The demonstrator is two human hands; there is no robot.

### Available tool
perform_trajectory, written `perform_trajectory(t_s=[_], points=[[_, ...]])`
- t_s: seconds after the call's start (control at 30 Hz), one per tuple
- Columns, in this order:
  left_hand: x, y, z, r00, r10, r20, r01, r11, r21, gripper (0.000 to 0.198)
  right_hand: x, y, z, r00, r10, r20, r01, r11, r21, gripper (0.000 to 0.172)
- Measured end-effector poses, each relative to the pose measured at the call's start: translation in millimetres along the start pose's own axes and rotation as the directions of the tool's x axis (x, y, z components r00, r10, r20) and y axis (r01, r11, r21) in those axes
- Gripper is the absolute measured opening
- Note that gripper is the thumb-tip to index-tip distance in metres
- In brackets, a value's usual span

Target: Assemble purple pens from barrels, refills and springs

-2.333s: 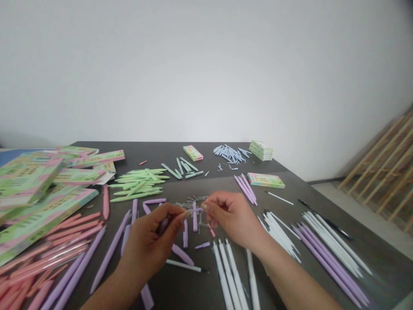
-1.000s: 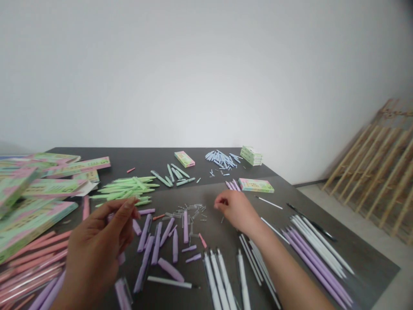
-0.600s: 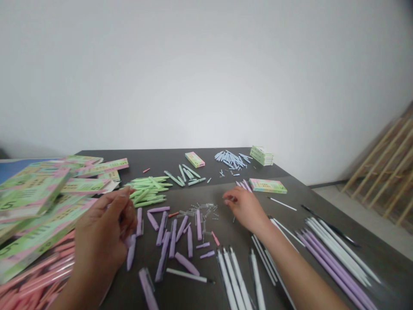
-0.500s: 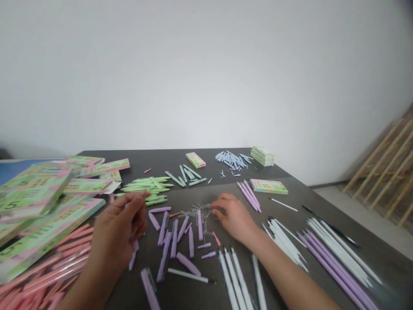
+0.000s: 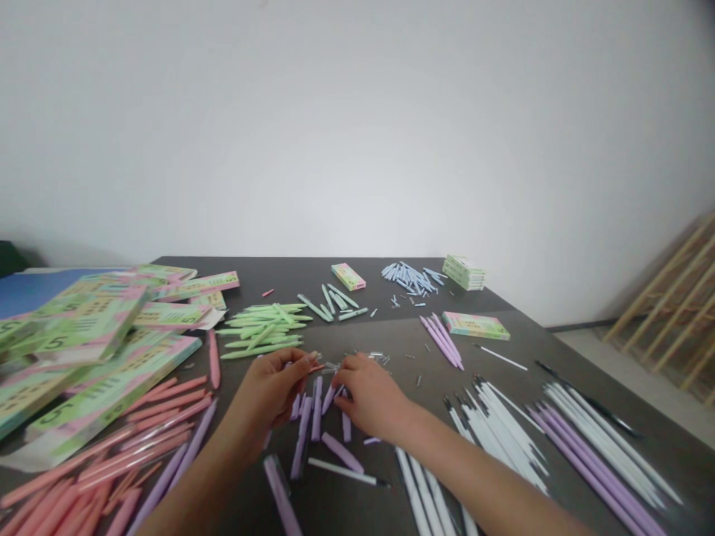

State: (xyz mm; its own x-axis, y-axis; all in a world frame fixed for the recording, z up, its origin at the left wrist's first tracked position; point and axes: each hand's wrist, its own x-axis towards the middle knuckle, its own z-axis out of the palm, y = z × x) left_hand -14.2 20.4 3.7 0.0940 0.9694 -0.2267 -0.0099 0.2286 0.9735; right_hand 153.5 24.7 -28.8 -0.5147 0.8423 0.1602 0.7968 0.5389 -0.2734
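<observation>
My left hand (image 5: 273, 391) is above the middle of the table with thumb and forefinger pinched together; whatever they hold is too small to make out. A small orange-pink piece (image 5: 317, 367) shows right by its fingertips, and I cannot tell whether it is held. My right hand (image 5: 372, 394) reaches in close beside it, fingers curled down and closed over the pile, their tips partly hidden. Around both hands lie short purple pen barrels (image 5: 316, 409) and tiny clear plastic pieces (image 5: 377, 356). A white pen (image 5: 346, 470) with a dark tip rests nearer to me.
Pink pens (image 5: 167, 408) and flat printed boxes (image 5: 106, 327) crowd the left. Green pens (image 5: 262, 325) and blue pens (image 5: 410, 277) lie farther back. White pens (image 5: 503, 432) and long purple pens (image 5: 592, 465) fill the right. A box stack (image 5: 463, 272) stands at the back corner.
My left hand has moved right and lowered towards the middle pile. My right hand has shifted slightly left and nearer, so both hands are now almost together. The view has turned a little left.
</observation>
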Motion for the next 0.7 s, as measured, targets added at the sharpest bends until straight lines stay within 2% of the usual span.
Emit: perform_trajectory(t_s=[0.23,0.33,0.53,0.7], points=[[2,-2,-1.8,0.999,-0.009,0.032,0.010,0.999,-0.032,0.032,4,-15,-1,0.998,-0.034,0.051,0.037,0.997,-0.072,0.014],[0,-2,-3.3,0.999,0.010,0.048,-0.007,0.998,-0.056,0.031,7,-19,1,0.997,-0.040,0.064,0.046,0.995,-0.087,0.019],[-1,-2,-4.4,0.997,0.027,0.076,-0.020,0.996,-0.091,0.029,10,-20,5,0.996,-0.031,0.078,0.039,0.994,-0.097,0.027],[-1,-2,-4.5,0.995,0.030,0.092,-0.019,0.993,-0.120,0.028,10,-17,3,0.993,-0.040,0.108,0.049,0.996,-0.081,0.023]])
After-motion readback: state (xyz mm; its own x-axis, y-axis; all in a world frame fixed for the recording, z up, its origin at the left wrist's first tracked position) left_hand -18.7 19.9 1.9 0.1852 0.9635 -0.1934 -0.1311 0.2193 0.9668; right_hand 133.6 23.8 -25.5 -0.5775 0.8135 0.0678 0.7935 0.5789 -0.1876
